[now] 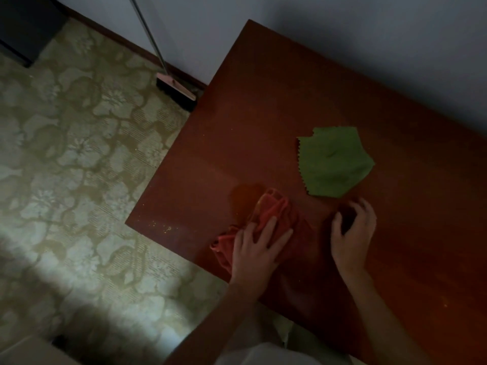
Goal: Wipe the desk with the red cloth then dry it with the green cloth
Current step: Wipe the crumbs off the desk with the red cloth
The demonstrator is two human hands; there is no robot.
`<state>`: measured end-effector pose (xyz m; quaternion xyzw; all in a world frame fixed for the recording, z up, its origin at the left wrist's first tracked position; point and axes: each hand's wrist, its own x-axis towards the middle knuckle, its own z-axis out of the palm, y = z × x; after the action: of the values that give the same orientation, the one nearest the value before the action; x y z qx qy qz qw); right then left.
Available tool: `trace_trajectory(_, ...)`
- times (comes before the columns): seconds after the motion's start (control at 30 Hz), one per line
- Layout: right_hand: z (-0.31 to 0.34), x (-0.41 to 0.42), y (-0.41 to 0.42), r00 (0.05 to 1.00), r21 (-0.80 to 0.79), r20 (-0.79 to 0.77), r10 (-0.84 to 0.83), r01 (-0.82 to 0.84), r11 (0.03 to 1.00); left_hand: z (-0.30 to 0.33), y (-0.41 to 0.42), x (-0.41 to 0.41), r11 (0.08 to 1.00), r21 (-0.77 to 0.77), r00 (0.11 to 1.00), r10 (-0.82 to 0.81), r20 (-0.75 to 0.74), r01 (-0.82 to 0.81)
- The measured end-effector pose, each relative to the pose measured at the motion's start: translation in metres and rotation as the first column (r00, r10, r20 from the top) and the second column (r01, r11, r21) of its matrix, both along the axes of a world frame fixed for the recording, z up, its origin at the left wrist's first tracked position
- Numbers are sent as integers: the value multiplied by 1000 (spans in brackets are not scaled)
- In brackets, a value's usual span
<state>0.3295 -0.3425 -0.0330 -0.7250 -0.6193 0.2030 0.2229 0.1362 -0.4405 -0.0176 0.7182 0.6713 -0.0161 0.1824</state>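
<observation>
Head view shows the wiping step under way: the left hand (257, 242) presses with flat fingers on the red cloth (266, 214) near the front corner of the desk (276, 101). The right hand (351, 233) rests beside it, fingers loosely curled, holding nothing. The green cloth (336, 162) lies untouched further back, so drying is not yet begun.

left hand (257, 246) lies flat, fingers straight; right hand (351, 233) arches (fingers loosely curled).
</observation>
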Motion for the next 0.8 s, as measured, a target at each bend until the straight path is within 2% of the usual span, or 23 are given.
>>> trace_trajectory(0.07, 8, -7, 27, 999, 0, -13, 50, -50, 999, 0, -5, -30, 997, 19, 997, 69, -17, -69)
trace_trajectory(0.2, 13, -16, 85, 925, 22, 229, 303, -316, 949, -1, -17, -88, 984, 19, 983, 178, -46, -178)
trace_trajectory(0.33, 19, -16, 106, 925, 5, 184, 332, -338, 941, 4, -22, -98, 982, 8, 981, 191, -46, -190)
trace_trajectory(0.47, 30, -19, 114, 912, 57, 292, 290, -319, 946, 6, -20, -96, 974, 19, 974, 227, -11, -226)
trace_trajectory(0.6, 26, -18, 135, 795, -69, 360, 488, -499, 864, 5, -18, -101, 956, -5, 955, 293, -40, -294)
trace_trajectory(0.73, 33, -35, 160, 759, -29, 339, 555, -582, 813, 7, -15, -119, 918, 31, 917, 397, -45, -396)
trace_trajectory(0.8, 48, -52, 168, 747, -58, 285, 601, -612, 788, 6, -13, -124, 916, 32, 914, 402, -47, -401)
